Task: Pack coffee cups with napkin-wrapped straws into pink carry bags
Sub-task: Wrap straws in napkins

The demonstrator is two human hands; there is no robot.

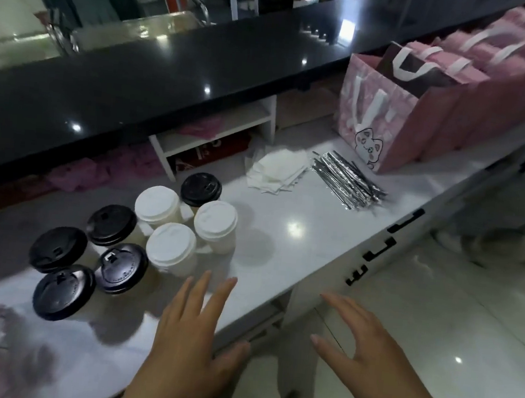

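Note:
Several lidded coffee cups stand grouped on the white counter [301, 208]: black-lidded ones [64, 291] at the left, white-lidded ones [171, 245] beside them. Past them lie a stack of white napkins [277, 170] and a pile of silver-wrapped straws [347, 180]. An open pink carry bag with a cat print [373, 126] stands at the far right, with several more pink bags [501, 60] lined up behind it. My left hand [194, 325] hovers with fingers spread just in front of the cups, holding nothing. My right hand [360, 341] is spread open beyond the counter's edge, empty.
A raised black countertop [171, 59] runs along the back. Under it sits a white shelf unit [216, 132] with pink items. Drawers with black handles [390, 240] line the counter front. A glossy tiled floor [435, 306] lies at the right.

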